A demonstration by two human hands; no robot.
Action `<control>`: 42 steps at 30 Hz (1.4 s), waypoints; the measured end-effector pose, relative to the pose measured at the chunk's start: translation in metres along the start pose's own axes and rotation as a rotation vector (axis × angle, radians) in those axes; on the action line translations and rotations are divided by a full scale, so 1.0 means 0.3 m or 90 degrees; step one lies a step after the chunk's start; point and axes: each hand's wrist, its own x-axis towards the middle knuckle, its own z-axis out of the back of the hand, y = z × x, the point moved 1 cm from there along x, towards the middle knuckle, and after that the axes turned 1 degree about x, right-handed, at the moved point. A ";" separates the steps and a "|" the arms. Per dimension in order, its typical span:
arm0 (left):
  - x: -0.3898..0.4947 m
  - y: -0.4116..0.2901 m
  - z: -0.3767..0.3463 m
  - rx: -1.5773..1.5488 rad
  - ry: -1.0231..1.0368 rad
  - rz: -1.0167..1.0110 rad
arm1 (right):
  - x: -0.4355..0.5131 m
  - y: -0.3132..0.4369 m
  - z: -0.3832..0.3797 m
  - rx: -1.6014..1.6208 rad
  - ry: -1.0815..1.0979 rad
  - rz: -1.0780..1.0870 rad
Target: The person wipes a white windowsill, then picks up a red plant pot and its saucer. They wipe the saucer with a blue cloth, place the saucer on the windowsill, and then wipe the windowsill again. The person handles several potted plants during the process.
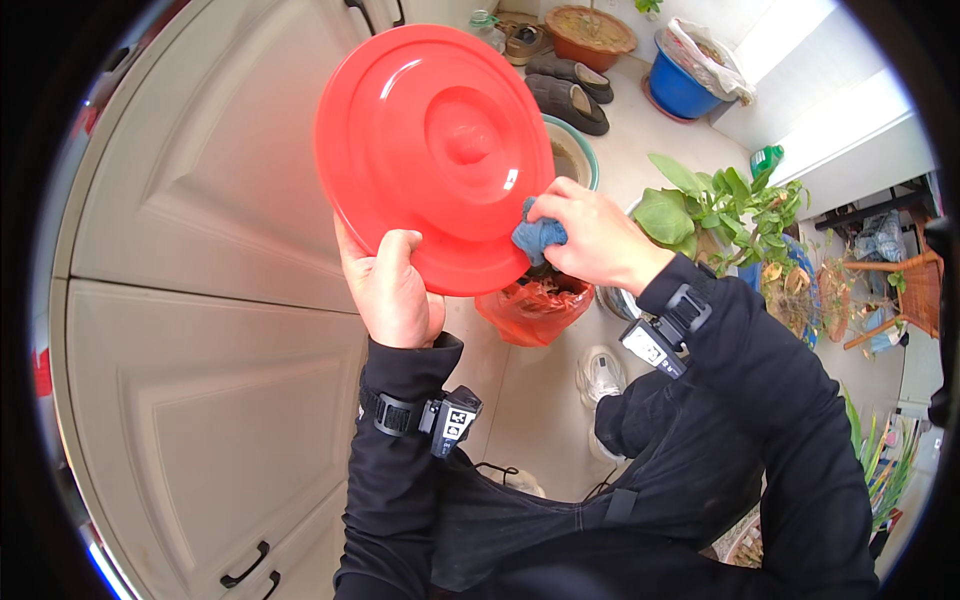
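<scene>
My left hand (394, 289) holds a round red plastic lid (375, 165) by its lower left edge, thumb on the upper face and the fingers hidden beneath. The lid is tilted, with its raised centre knob facing up towards me. My right hand (592, 236) grips a bunched blue cloth (538, 231), which rests against the lid's right rim. Below the lid's lower right edge, a red plastic bag (534, 311) with dark contents stands near the floor. A pale basin with a green rim (592, 154) is partly hidden behind the lid.
Cream cabinet doors (217, 420) line the left side. Leafy potted plants (667, 217) stand to the right. Farther back are dark slippers (566, 101), a terracotta pot (589, 52), a blue pot (679, 86) and a green bottle (765, 159). A wicker chair (919, 296) is at far right.
</scene>
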 end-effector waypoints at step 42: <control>-0.094 0.062 -0.028 -0.177 0.102 0.130 | 0.085 -0.194 0.154 1.076 -0.212 -0.390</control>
